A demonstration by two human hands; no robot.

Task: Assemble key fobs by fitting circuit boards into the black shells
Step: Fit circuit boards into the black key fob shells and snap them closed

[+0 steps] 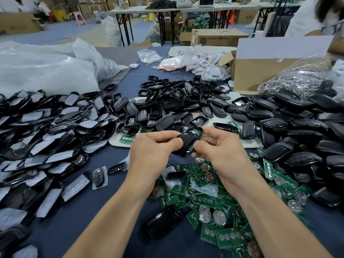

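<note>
Together, the left hand (154, 151) and right hand (221, 148) grip one black shell (186, 141), fingers curled round it. Green circuit board (197, 133) peeks out beside the right fingers, above the tabletop (104, 207).

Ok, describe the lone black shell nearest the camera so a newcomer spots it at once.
Start at the heap of green circuit boards on the blue tablecloth, under the right forearm. Follow its left edge towards the camera to the black shell lying on bare cloth between the two forearms. Unlike the piled shells further off, it lies alone, smooth glossy side up.
</note>
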